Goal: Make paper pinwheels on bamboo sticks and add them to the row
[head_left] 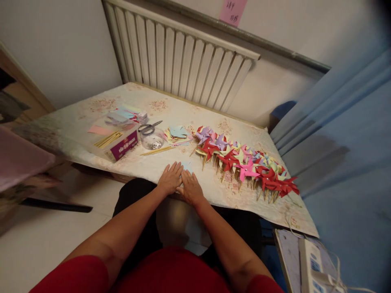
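Side by side at the table's front edge, my left hand point(171, 178) and my right hand point(191, 187) lie flat with fingers stretched out. Under their fingertips is a light blue piece of paper point(187, 166), mostly covered by the hands. Beyond them sit a stack of cut coloured paper point(177, 132), thin wooden sticks point(158, 150) and a clear round dish point(152, 141) of small shiny pieces. Scissors point(149, 128) rest at the dish's back rim. To the right, many paper pinwheels point(248, 169) on sticks lie in rows.
A box point(122, 146) with a purple label and sticks stands left, near more coloured paper point(124, 114). A radiator point(183, 61) is behind the table point(76, 118). Blue curtain point(342, 154) hangs at right; a power strip point(311, 260) with cables lies lower right.
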`<move>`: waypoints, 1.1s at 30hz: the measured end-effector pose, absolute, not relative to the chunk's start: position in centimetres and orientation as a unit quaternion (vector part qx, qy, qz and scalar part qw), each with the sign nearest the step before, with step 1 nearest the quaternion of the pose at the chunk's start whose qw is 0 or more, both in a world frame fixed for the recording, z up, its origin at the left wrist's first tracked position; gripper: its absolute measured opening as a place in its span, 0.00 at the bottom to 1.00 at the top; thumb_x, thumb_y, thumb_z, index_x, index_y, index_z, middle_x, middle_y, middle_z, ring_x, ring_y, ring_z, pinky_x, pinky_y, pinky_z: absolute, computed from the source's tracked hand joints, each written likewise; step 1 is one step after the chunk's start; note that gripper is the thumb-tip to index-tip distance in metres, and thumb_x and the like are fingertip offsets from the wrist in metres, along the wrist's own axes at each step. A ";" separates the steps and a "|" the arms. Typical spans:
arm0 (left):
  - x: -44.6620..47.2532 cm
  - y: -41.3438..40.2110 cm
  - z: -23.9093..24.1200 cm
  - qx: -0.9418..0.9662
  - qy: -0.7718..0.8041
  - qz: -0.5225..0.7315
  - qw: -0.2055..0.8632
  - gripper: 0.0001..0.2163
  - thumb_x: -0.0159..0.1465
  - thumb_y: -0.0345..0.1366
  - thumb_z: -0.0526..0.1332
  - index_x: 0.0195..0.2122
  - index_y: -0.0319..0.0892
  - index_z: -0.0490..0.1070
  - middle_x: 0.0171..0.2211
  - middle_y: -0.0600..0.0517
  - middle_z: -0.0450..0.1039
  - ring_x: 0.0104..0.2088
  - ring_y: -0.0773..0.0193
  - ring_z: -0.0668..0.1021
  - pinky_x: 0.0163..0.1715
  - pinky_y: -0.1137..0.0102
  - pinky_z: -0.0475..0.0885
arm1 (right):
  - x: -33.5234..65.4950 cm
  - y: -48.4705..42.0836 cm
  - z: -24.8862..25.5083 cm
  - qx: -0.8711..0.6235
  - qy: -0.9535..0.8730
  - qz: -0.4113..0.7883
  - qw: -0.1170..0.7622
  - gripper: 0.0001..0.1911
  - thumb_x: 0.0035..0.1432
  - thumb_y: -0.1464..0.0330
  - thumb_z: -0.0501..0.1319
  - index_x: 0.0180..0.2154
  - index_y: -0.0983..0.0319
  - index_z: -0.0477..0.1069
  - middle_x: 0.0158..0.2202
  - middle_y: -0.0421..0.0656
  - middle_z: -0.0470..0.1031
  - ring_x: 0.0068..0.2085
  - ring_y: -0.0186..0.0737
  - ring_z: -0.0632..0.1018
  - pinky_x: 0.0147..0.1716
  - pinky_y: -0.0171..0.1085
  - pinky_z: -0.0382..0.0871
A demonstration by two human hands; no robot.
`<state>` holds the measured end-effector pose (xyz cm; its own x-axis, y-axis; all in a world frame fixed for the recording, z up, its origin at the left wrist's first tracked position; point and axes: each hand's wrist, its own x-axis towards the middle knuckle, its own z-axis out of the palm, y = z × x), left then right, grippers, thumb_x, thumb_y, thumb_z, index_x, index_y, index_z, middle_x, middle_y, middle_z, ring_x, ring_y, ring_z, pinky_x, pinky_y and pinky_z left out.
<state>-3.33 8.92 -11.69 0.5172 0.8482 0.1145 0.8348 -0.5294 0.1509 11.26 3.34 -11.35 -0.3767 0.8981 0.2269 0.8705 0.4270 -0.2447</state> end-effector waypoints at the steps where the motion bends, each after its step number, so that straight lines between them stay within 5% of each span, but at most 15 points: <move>1: -3.3 8.9 -11.8 0.870 0.484 0.091 0.035 0.27 0.69 0.44 0.44 0.67 0.41 0.56 0.69 0.45 0.50 0.69 0.53 0.51 0.66 0.53 0.45 | 11.4 3.3 -11.8 -0.535 -0.829 0.036 0.160 0.37 0.64 0.55 0.56 0.66 0.70 0.51 0.67 0.57 0.56 0.69 0.52 0.54 0.66 0.55 0.46; 21: -3.4 8.7 -12.1 0.868 0.479 0.133 -0.004 0.24 0.69 0.41 0.45 0.65 0.42 0.59 0.67 0.46 0.55 0.68 0.54 0.56 0.65 0.53 0.50 | 13.4 0.6 -12.5 -0.548 -0.825 -0.025 0.134 0.35 0.64 0.59 0.57 0.65 0.72 0.54 0.68 0.58 0.52 0.69 0.53 0.52 0.66 0.55 0.44; 33: -3.4 8.9 -12.6 0.869 0.477 0.134 -0.002 0.24 0.69 0.40 0.45 0.65 0.41 0.59 0.68 0.45 0.55 0.68 0.53 0.55 0.65 0.52 0.49 | 11.9 2.5 -9.5 -0.545 -0.789 0.053 0.278 0.28 0.67 0.61 0.50 0.63 0.70 0.58 0.65 0.56 0.60 0.68 0.46 0.57 0.66 0.51 0.50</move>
